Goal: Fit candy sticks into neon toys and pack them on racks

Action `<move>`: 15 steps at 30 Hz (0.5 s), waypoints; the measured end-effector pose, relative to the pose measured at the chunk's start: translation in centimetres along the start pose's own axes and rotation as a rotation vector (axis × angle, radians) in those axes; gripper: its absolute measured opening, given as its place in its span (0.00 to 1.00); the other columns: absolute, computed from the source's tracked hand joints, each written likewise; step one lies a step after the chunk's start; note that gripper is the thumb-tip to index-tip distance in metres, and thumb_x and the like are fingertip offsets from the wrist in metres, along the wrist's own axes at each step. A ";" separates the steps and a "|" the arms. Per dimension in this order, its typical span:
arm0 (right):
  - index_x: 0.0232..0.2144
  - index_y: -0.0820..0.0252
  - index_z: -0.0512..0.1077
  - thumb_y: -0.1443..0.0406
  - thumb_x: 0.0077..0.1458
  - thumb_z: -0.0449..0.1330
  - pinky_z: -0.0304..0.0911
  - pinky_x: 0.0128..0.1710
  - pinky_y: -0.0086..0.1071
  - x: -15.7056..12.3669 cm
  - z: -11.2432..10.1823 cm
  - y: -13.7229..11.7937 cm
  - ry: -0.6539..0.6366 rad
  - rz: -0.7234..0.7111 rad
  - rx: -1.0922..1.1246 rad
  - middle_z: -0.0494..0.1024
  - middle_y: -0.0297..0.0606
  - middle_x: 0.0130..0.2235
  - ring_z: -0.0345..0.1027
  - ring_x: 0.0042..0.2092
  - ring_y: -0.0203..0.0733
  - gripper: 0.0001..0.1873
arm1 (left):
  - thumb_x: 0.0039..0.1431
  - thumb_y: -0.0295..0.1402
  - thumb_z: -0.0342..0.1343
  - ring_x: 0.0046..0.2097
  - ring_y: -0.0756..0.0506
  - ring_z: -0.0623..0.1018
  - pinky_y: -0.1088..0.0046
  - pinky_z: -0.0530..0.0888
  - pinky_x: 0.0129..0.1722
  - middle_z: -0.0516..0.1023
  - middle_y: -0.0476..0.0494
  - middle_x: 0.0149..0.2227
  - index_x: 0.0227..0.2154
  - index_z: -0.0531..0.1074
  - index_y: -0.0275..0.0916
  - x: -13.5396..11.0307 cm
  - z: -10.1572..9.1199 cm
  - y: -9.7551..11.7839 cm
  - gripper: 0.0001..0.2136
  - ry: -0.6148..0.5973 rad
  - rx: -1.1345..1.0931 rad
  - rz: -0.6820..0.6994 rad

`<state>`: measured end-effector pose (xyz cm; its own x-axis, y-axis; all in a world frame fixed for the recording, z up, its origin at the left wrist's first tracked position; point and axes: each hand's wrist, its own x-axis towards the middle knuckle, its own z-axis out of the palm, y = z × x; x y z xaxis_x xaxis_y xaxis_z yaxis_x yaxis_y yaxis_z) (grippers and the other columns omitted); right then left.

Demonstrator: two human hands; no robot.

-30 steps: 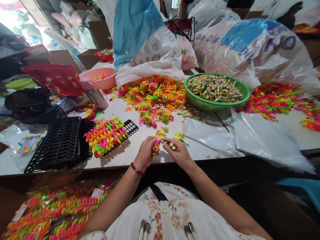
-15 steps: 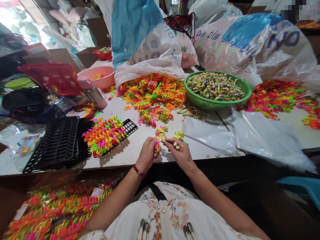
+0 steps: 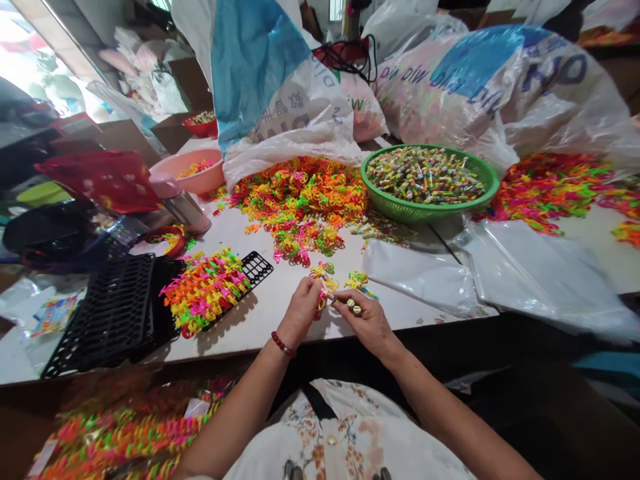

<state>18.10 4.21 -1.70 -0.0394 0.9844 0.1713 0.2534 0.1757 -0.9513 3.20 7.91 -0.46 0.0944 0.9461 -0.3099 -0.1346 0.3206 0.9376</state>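
Observation:
My left hand (image 3: pixel 301 308), with a red bead bracelet at its wrist, is closed on small pink and yellow plastic pieces (image 3: pixel 322 301). Close beside it, my right hand (image 3: pixel 367 325) pinches a tiny part against those pieces. Small pale striped cylinders (image 3: pixel 354 307) are tucked in the right hand's curled fingers. The exact contact between the fingertips is too small to make out. Just beyond the hands lie a few loose yellow and green plastic pieces (image 3: pixel 356 279). To the left, a black grid tray (image 3: pixel 258 265) carries rows of bright plastic pieces (image 3: pixel 205 290).
A heap of coloured plastic pieces (image 3: pixel 305 200) spills from a white and blue sack (image 3: pixel 265 80). Right of it stands a green basket (image 3: pixel 380 200) of striped cylinders. Clear plastic bags (image 3: pixel 415 273) lie at right, stacked black trays (image 3: pixel 110 307) at left, near a flask (image 3: pixel 185 207).
The view has tilted and shifted slightly, so the table sits lower in the picture. Both hands have drawn a little closer together, still holding the same things.

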 end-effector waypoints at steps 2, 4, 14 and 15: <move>0.42 0.55 0.76 0.58 0.58 0.59 0.69 0.45 0.38 0.9 -1.1 1.1 0.088 -0.044 -0.109 0.79 0.40 0.43 0.73 0.45 0.46 0.13 | 0.56 0.47 0.56 0.23 0.52 0.64 0.78 0.59 0.22 0.65 0.53 0.23 0.28 0.62 0.41 1.6 -0.4 0.2 0.15 0.123 0.142 0.129; 0.45 0.56 0.75 0.57 0.57 0.59 0.67 0.51 0.43 1.7 -2.2 2.0 0.196 -0.100 -0.240 0.77 0.44 0.48 0.70 0.50 0.49 0.15 | 0.56 0.45 0.57 0.27 0.50 0.66 0.76 0.61 0.27 0.66 0.52 0.25 0.28 0.63 0.41 3.6 -0.8 0.6 0.14 0.276 0.285 0.287; 0.41 0.55 0.70 0.61 0.57 0.56 0.68 0.43 0.37 0.6 -1.1 2.0 0.123 -0.059 -0.278 0.73 0.41 0.42 0.70 0.42 0.44 0.09 | 0.50 0.31 0.60 0.41 0.41 0.72 0.68 0.65 0.39 0.66 0.41 0.40 0.31 0.62 0.41 10.7 -1.6 0.8 0.10 0.472 0.857 0.362; 0.40 0.55 0.70 0.61 0.57 0.57 0.68 0.42 0.37 0.5 -1.0 2.0 0.115 -0.014 -0.256 0.74 0.40 0.41 0.70 0.40 0.43 0.09 | 0.50 0.29 0.60 0.41 0.42 0.72 0.68 0.66 0.39 0.66 0.41 0.40 0.30 0.62 0.41 10.7 -2.0 0.8 0.10 0.477 0.842 0.375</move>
<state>19.54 5.05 -3.27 0.0612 0.9723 0.2258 0.4903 0.1678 -0.8552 2.10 18.39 -3.39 -0.2361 0.9575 0.1658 0.6755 0.0391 0.7363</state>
